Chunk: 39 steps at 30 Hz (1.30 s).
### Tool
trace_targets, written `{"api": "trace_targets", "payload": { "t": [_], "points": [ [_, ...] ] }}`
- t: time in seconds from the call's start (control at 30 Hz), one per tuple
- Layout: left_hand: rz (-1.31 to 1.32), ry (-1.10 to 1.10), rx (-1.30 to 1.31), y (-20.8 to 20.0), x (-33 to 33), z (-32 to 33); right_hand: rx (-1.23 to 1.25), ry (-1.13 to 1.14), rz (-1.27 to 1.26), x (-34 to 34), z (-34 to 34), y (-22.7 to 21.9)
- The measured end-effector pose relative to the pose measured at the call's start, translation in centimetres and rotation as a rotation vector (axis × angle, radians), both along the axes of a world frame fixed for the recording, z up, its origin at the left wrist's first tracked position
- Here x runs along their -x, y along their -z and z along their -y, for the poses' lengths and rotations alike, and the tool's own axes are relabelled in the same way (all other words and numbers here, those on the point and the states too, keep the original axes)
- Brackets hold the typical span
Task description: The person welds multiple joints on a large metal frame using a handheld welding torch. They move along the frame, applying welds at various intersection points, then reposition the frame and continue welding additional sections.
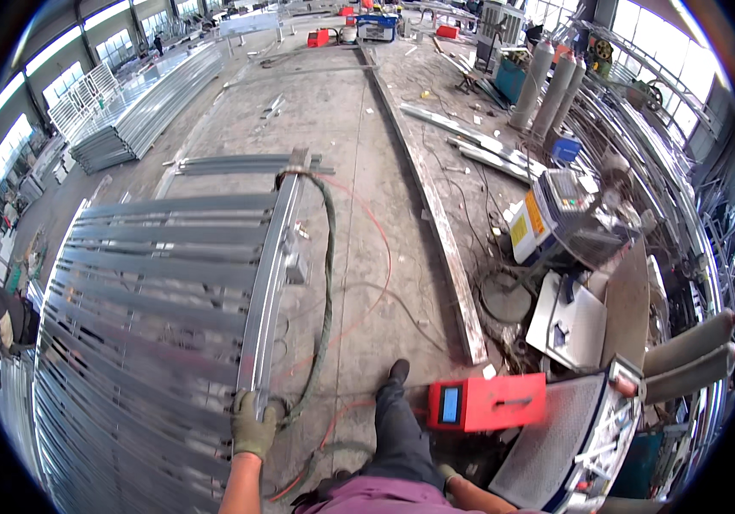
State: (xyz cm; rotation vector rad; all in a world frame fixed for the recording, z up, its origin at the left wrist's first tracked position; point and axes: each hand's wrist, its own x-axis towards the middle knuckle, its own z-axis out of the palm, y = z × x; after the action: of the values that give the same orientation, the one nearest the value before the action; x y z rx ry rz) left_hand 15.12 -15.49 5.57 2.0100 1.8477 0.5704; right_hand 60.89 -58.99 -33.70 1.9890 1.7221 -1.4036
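Note:
My left hand, in an olive work glove, is closed on the near end of the side rail of a large slatted metal frame. The frame's long grey bars run off to the left. A thick dark-sleeved hose arches from the rail's far end and comes down beside my left hand. Close to my body, partly covered by my clothing, my right hand is also gloved; its fingers are hidden. Just beyond it sits a red box-shaped machine with a small screen and a handle.
A cart holding loose metal pieces stands at the near right. A long rusty-white beam lies along the floor. Gas cylinders stand at the far right, stacked panels at the far left. A person is beyond the frame. A red hose crosses the floor.

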Motion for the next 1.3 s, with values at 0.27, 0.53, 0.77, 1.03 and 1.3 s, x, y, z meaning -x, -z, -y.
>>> {"api": "trace_targets", "payload": {
  "t": [0.27, 0.53, 0.77, 1.03, 1.3],
  "points": [
    [-0.22, -0.337, 0.249, -0.8, -10.3, -14.7, 0.356, 0.547, -0.182, -16.7, -24.2, -13.3],
    [-0.294, -0.397, 0.35, -1.8, -17.0, -20.6, -0.151, 1.444, -0.506, -28.2, -43.8, -26.8],
    [-0.283, -0.123, 0.332, 3.0, -26.4, -28.4, 0.01, 0.908, -0.332, -31.1, -34.6, -10.9],
    [-0.275, -0.095, 0.642, 7.3, -36.0, -40.8, 0.426, 1.051, -0.437, -35.9, -55.0, -13.2],
    [-0.207, -0.112, 0.727, 4.5, -44.7, -54.6, 0.141, 0.849, -0.397, -50.7, -89.1, -14.5]
  ]
}}
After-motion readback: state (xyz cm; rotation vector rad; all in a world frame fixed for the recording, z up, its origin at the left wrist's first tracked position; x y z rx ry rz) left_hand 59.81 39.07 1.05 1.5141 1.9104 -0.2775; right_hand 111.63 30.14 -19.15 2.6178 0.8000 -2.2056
